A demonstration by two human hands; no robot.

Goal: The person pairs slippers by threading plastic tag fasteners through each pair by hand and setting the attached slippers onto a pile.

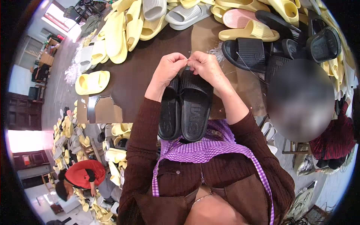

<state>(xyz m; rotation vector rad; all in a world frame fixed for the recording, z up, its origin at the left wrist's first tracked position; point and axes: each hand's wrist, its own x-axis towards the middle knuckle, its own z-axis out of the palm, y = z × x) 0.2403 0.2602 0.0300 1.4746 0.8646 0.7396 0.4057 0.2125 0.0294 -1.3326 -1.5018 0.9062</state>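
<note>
My left hand (169, 71) and my right hand (205, 68) meet above the table, fingers pinched together at the far ends of two black slide sandals. Between the fingertips is what looks like a thin pale strand, mostly hidden by the fingers. The left black slide (169, 118) and the right black slide (195, 116) lie side by side, straps away from me, with their heels over the table's near edge by my purple checked apron (210, 150). Another black slide (250, 52) lies to the right, with a thin strand across it.
Yellow slides (116, 39) and grey slides (189, 15) heap along the far side of the brown table (138, 75). A lone yellow slide (92, 82) sits at the left. More black slides (324, 44) pile at right. One person in red (85, 176) bends at lower left; another is at right.
</note>
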